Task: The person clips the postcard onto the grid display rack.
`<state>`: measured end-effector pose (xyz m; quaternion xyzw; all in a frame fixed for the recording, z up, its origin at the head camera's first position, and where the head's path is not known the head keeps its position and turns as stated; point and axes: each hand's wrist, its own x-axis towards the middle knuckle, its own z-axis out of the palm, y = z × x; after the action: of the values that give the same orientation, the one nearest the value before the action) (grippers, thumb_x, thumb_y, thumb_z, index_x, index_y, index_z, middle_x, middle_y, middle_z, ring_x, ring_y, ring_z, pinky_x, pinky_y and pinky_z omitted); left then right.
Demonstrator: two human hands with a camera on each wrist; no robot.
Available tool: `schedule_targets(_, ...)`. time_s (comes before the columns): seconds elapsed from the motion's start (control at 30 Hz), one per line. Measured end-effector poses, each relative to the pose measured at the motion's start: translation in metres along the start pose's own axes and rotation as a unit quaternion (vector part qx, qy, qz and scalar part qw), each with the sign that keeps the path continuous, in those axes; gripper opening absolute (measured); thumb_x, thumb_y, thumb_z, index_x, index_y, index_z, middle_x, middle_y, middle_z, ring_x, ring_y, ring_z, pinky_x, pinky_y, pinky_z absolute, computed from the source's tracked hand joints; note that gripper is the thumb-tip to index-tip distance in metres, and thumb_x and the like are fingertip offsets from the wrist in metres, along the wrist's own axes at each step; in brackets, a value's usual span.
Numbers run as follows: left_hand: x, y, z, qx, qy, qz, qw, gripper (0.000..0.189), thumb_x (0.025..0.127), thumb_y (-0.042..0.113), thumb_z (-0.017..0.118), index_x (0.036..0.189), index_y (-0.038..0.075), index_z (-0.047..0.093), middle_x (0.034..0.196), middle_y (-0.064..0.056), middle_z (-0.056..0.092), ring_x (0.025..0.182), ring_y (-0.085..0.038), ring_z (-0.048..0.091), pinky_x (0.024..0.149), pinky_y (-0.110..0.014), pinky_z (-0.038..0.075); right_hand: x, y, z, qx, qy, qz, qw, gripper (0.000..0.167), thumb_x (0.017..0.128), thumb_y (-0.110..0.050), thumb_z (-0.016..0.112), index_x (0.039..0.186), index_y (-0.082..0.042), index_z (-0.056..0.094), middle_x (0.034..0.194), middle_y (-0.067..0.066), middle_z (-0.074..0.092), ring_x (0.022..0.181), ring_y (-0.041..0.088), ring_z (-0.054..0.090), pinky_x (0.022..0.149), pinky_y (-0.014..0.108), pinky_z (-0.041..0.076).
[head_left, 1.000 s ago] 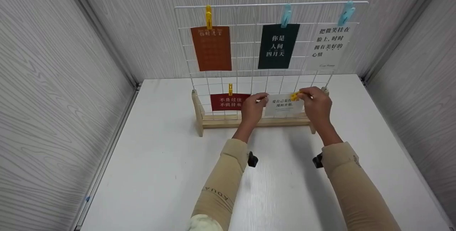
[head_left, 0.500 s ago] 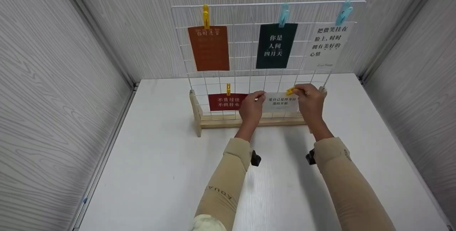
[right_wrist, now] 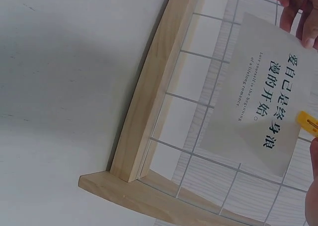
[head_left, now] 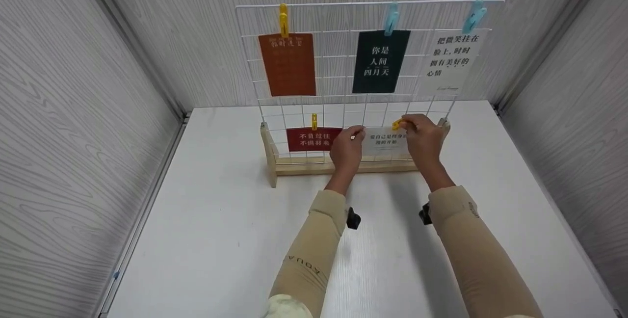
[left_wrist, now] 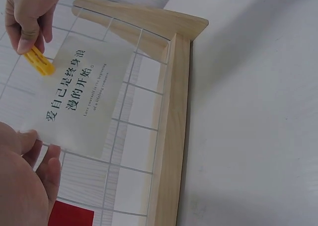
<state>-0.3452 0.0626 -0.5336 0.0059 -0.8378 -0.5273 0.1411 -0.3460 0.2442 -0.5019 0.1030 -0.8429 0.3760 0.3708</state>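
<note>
My left hand (head_left: 347,148) pinches the near corner of a white card (head_left: 385,144) printed with dark Chinese characters, thumb and fingers at its upper left in the head view. The card lies against the lower part of a white wire grid (head_left: 365,112). In my right hand (head_left: 426,141) a yellow clothespin (left_wrist: 39,62) is pinched by its handle end. The tip of this clothespin (right_wrist: 309,122) overlaps the card's top edge, close to the middle of that edge. Beside my left hand hangs a red card (head_left: 308,140), held by a small yellow clothespin (head_left: 314,121).
Higher on the grid hang an orange card (head_left: 289,65) under a yellow clothespin, a dark green card (head_left: 378,82) and another white card (head_left: 449,75) under light blue clothespins. A wooden stand (head_left: 299,168) carries the grid on a white table (head_left: 206,229).
My right hand has moved left and slightly up with the yellow clothespin, bringing it from near the white card's right end toward the middle of its top edge. My left hand keeps its pinch.
</note>
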Motion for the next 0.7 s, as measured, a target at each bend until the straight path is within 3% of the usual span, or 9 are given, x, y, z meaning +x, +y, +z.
schedule_targets(0.23,0.0005,0.0001,0.0002,-0.008,0.002,-0.004,1.0,0.021,0.1,0.028,0.063,0.118,0.023,0.074,0.113,0.007,0.074,0.095,-0.009,0.069,0.079,-0.03,0.052,0.0022,-0.0027,0.0012,-0.009,-0.009,0.009,0.9999,0.015,0.092,-0.01,0.072,0.101,0.002,0.075,0.1,0.015,0.076,0.096,0.029,0.074,0.083,0.041,0.058)
schedule_targets(0.7,0.0026,-0.0027,-0.0027,0.021,0.006,0.01,0.9997,0.017,0.098,0.025,0.067,0.111,0.024,0.077,0.109,0.009,0.076,0.089,-0.006,0.07,0.072,-0.029,0.051,0.0031,-0.0059,0.0028,0.0,-0.004,0.012,0.9999,0.011,0.093,-0.003,0.07,0.1,0.003,0.075,0.098,0.016,0.076,0.094,0.029,0.074,0.08,0.04,0.059)
